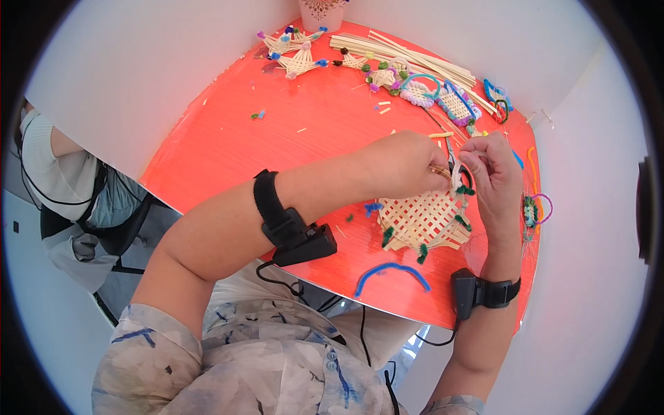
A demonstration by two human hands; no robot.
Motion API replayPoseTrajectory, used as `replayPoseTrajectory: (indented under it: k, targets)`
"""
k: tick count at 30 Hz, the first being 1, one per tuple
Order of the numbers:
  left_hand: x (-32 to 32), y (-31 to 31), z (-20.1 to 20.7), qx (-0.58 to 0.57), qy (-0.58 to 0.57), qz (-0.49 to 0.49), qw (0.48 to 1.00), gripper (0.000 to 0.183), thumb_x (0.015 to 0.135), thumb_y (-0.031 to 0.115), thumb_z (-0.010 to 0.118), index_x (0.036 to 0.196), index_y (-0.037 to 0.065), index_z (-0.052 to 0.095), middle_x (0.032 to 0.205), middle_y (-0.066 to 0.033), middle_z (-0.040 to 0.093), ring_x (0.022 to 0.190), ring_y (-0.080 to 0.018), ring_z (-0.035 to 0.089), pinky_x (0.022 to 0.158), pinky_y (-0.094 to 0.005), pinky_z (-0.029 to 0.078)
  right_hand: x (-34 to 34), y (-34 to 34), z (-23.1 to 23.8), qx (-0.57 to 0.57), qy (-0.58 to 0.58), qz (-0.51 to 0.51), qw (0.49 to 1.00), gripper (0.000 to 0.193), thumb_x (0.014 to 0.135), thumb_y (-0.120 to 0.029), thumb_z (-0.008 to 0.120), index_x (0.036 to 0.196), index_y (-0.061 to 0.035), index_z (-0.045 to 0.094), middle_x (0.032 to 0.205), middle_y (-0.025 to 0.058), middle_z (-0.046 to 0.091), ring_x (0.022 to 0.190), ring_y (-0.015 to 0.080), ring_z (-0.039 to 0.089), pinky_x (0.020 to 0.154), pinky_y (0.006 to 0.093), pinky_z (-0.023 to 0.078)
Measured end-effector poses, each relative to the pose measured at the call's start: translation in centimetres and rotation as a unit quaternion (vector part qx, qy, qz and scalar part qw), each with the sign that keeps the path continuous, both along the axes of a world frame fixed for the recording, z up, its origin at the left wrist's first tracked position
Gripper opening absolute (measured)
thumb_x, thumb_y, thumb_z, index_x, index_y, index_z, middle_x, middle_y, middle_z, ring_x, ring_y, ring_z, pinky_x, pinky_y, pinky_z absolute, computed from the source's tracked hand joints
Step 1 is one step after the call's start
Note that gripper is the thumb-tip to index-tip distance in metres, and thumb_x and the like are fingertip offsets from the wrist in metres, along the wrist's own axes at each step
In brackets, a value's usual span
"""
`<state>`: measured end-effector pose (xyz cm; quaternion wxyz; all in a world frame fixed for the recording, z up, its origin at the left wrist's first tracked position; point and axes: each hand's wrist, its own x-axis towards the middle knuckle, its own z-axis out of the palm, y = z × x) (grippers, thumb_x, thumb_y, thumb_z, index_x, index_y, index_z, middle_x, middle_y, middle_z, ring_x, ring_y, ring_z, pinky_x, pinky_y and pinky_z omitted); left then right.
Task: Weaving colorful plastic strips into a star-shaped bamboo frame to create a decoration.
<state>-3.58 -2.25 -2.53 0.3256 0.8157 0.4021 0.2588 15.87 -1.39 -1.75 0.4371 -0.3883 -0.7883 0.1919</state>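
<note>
A woven bamboo-strip piece (pixel 420 220) lies on the red table in front of me, with dark green pipe-cleaner ties around its edge. My left hand (pixel 417 166) is closed at its far edge, the fingertips pinching there. Just to the right, my right hand (pixel 492 169) is raised with thumb and fingers pinched together; whatever is between them is too small to make out. A pale strip (pixel 456 174) stands up between the two hands. Partly hidden behind them is what looks like a pair of scissors (pixel 450 146). A blue pipe cleaner (pixel 393 268), bent into an arc, rests nearer me.
Woven stars (pixel 301 62) and small pipe-cleaner-edged weavings (pixel 456 104) line the far side. Behind them lies a bundle of bamboo strips (pixel 408 55). White partitions (pixel 166 48) border the table. Beyond the left one sits another person (pixel 69 169).
</note>
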Motion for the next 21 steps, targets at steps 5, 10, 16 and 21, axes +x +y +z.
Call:
replayPoseTrajectory:
  k: [5, 10, 16, 21]
  targets:
    - [0.4, 0.2, -1.0, 0.001, -0.004, 0.030, 1.000, 0.015, 0.084, 0.019, 0.068, 0.091, 0.007, 0.073, 0.074, -0.0157, 0.065, 0.068, -0.0300, 0.064, 0.064, -0.0409, 0.049, 0.0, 0.7, -1.0, 0.035, -0.043, -0.013, 0.998, 0.011, 0.084, -0.002, 0.069, 0.087, -0.0001, 0.058, 0.081, 0.0055, 0.052, 0.067, 0.0126, 0.056, 0.060, 0.0267, 0.046]
    - [0.8, 0.0, -1.5, 0.042, -0.006, 0.040, 0.998, 0.013, 0.081, 0.022, 0.068, 0.084, 0.012, 0.076, 0.073, -0.0131, 0.067, 0.071, -0.0304, 0.066, 0.066, -0.0430, 0.051, -0.1, 1.3, -2.2, -0.029, 0.032, 0.006, 0.999, 0.013, 0.084, -0.005, 0.070, 0.084, -0.0004, 0.058, 0.074, 0.0037, 0.051, 0.061, 0.0105, 0.050, 0.056, 0.0263, 0.042]
    - [0.5, 0.0, -1.9, 0.088, -0.060, 0.071, 0.992, 0.012, 0.080, 0.020, 0.068, 0.084, 0.011, 0.075, 0.072, -0.0137, 0.067, 0.068, -0.0313, 0.064, 0.064, -0.0433, 0.051, 0.9, 1.9, -2.6, -0.156, 0.078, -0.004, 0.985, 0.016, 0.089, -0.011, 0.069, 0.080, -0.0026, 0.058, 0.064, -0.0045, 0.052, 0.058, 0.0022, 0.042, 0.052, 0.0201, 0.034]
    - [-0.2, 0.0, -1.4, 0.028, -0.059, 0.080, 0.995, 0.015, 0.081, 0.014, 0.068, 0.091, 0.003, 0.072, 0.080, -0.0122, 0.066, 0.070, -0.0247, 0.064, 0.064, -0.0360, 0.049, 0.8, 2.0, -3.0, -0.188, 0.101, -0.012, 0.977, 0.018, 0.092, -0.015, 0.067, 0.079, -0.0044, 0.059, 0.066, -0.0063, 0.052, 0.059, 0.0009, 0.040, 0.051, 0.0198, 0.032]
